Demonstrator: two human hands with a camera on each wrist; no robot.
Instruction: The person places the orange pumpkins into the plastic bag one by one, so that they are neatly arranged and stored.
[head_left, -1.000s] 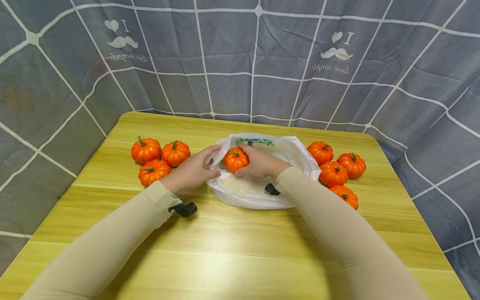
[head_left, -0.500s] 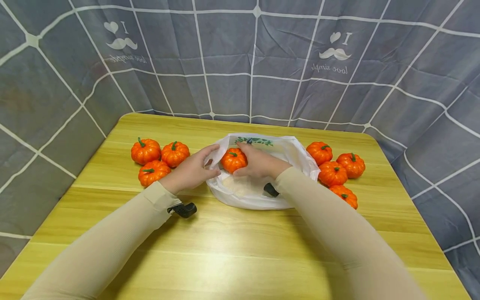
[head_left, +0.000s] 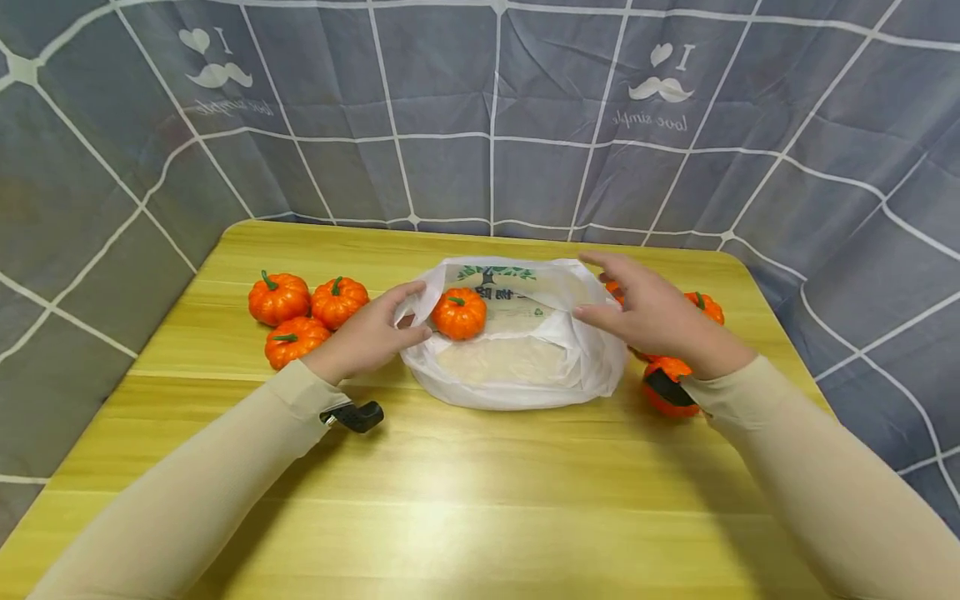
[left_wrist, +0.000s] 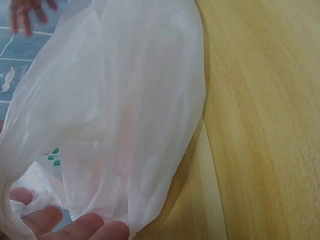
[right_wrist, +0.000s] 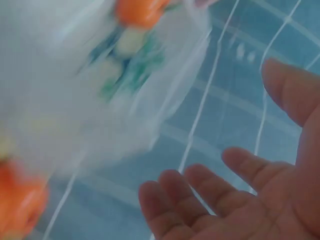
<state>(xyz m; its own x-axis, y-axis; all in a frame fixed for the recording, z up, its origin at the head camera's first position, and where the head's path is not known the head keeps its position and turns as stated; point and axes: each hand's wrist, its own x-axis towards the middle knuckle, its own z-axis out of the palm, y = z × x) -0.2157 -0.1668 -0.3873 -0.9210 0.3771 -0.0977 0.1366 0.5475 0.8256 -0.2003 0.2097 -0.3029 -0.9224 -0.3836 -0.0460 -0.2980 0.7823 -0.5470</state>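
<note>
A white plastic bag [head_left: 517, 396] with a green tree print lies on the table, its mouth spread. One orange pumpkin [head_left: 459, 314] sits inside at its left end. My left hand [head_left: 367, 333] holds the bag's left rim; in the left wrist view its fingers [left_wrist: 82, 227] are curled at the film [left_wrist: 150, 100]. Over the bag's right edge my right hand [head_left: 656, 312] hovers with spread fingers and nothing in them, partly covering the pumpkins on that side. In the right wrist view the palm [right_wrist: 270, 210] is empty, near the blurred bag [right_wrist: 65, 100].
Three pumpkins [head_left: 279, 298] stand together on the table's left side. At the right are several more, including one in front [head_left: 670, 386] and one behind [head_left: 705, 307]. A grey curtain with white lines [head_left: 450, 100] hangs behind the wooden table [head_left: 450, 500].
My right hand has let go of the pumpkin in the bag and moved right, out over the bag's right edge. The left hand stays at the rim. The head view has shifted slightly.
</note>
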